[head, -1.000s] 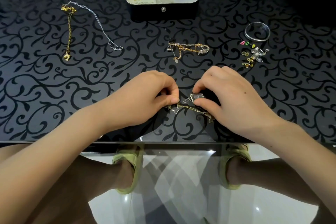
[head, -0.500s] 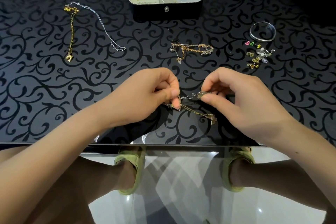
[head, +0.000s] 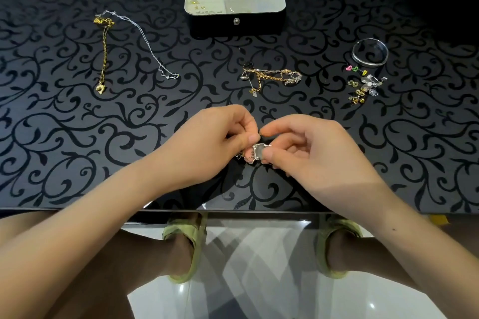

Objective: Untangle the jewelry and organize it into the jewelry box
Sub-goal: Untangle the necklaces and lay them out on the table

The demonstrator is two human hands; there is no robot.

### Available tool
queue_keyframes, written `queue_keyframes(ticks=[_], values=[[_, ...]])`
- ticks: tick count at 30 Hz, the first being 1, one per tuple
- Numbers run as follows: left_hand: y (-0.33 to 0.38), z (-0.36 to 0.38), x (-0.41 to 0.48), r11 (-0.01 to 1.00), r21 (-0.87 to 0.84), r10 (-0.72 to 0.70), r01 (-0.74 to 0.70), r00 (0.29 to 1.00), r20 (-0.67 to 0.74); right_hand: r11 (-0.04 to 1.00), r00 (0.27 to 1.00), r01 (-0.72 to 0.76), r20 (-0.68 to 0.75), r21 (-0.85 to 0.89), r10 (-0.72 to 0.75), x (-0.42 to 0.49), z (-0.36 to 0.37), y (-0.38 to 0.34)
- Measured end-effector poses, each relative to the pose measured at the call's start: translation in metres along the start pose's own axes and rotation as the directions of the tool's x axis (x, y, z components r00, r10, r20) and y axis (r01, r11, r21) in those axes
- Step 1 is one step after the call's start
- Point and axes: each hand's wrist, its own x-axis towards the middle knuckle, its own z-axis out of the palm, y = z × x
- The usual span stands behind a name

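pinching a pendant necklace (head: 258,151), left hand (head: 215,147) and right hand (head: 318,158) hide its chain.

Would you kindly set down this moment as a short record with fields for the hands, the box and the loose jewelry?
left hand: pinches the pendant chain near the front edge of the table
right hand: pinches the same piece at its silver pendant
jewelry box: open, far centre; rings and earrings in the left compartments, a gold piece top right
far left: gold chain and silver chain, meeting at their far ends
centre: tangled chains
right: silver bangle, heart studs, earrings
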Motion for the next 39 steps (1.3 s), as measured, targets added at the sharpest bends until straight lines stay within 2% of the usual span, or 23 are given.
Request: queue_keyframes(ticks=[4, 7, 13, 18, 20, 25, 28, 30, 33, 39], values=[[0.0, 0.002, 0.0, 1.0, 0.019, 0.011, -0.01, 0.999, -0.036, 0.991, 0.993, -0.113, 0.033, 0.073, 0.111, 0.003, 0.005, 0.0], [0.001, 0.003, 0.0, 0.998, 0.049, 0.04, -0.038, 0.999, -0.033, 0.986, 0.985, -0.147, 0.099, 0.077, 0.139, 0.005, 0.005, -0.003], [0.001, 0.004, -0.003, 0.992, 0.093, 0.096, -0.09, 0.994, -0.061, 0.982, 0.982, -0.176, 0.084, 0.071, 0.17, 0.008, 0.003, -0.005], [0.0, 0.01, -0.002, 0.927, 0.331, 0.231, -0.174, 0.963, -0.138, 0.948, 0.971, -0.239, 0.039, 0.208, 0.236, 0.011, 0.005, -0.005], [-0.001, 0.012, -0.003, 0.913, 0.361, 0.266, -0.192, 0.95, -0.166, 0.94, 0.97, -0.241, 0.017, 0.243, 0.244, 0.011, 0.006, -0.006], [0.002, 0.016, -0.008, 0.986, 0.12, 0.138, -0.115, 0.97, -0.199, 0.944, 0.973, -0.201, -0.055, 0.263, 0.223, 0.01, 0.013, -0.008], [0.002, 0.013, -0.009, 0.993, -0.016, 0.109, -0.114, 0.976, -0.186, 0.923, 0.979, -0.167, -0.051, 0.347, 0.196, 0.009, 0.016, -0.005], [0.001, 0.011, -0.009, 0.99, -0.069, 0.109, -0.12, 0.983, -0.148, 0.91, 0.983, -0.176, 0.02, 0.376, 0.182, 0.009, 0.014, -0.002], [0.0, 0.01, -0.008, 0.98, -0.16, 0.107, -0.121, 0.99, -0.093, 0.935, 0.98, -0.159, 0.164, 0.317, 0.111, 0.01, 0.007, -0.002], [0.002, 0.002, -0.009, 0.965, -0.23, 0.105, -0.124, 0.99, -0.095, 0.947, 0.965, -0.165, 0.244, 0.276, 0.097, 0.009, -0.002, -0.008]])
